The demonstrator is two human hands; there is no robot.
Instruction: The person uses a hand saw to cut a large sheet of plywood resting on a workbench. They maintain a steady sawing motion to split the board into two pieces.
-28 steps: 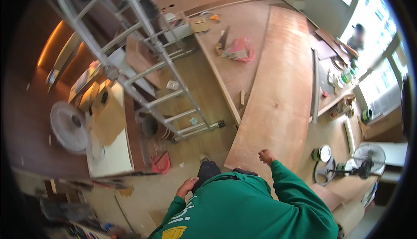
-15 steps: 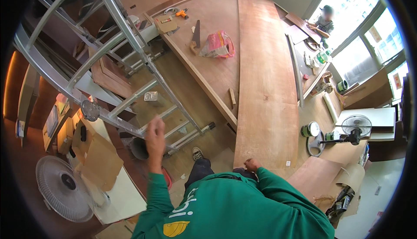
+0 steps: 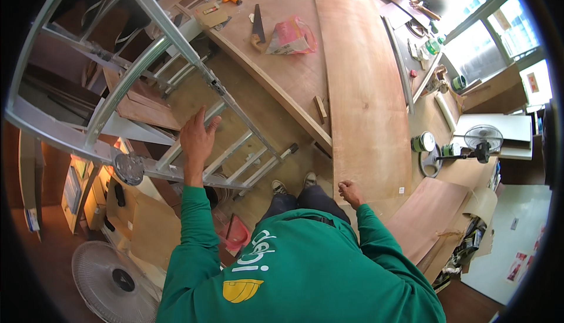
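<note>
Platform (image 3: 288, 79): broad, flat, reddish-brown wood, edged by a straight pale timber strip.
Long panel (image 3: 376, 70): smooth wood with a small dark knot, lying lengthwise ahead of the person; its near end is by the right hand.
Ladder (image 3: 218, 87): silvery metal, long rails and slender rungs, slanting across the left side.
Left arm: green-sleeved, reaching forward.
Right arm: green-sleeved, bent, ahead of the waist.
Left hand (image 3: 197, 138): back upward, fingers extended, thumb spread; it overlaps the ladder, contact cannot be told.
Right hand (image 3: 351, 194): well apart from the left, fingers loosely curled; cannot tell whether it grips anything or touches the panel.
Bag (image 3: 294, 36): crumpled, pink and whitish.
Saw (image 3: 258, 26): dark tapering blade, pale brown handle, beside the bag.
</note>
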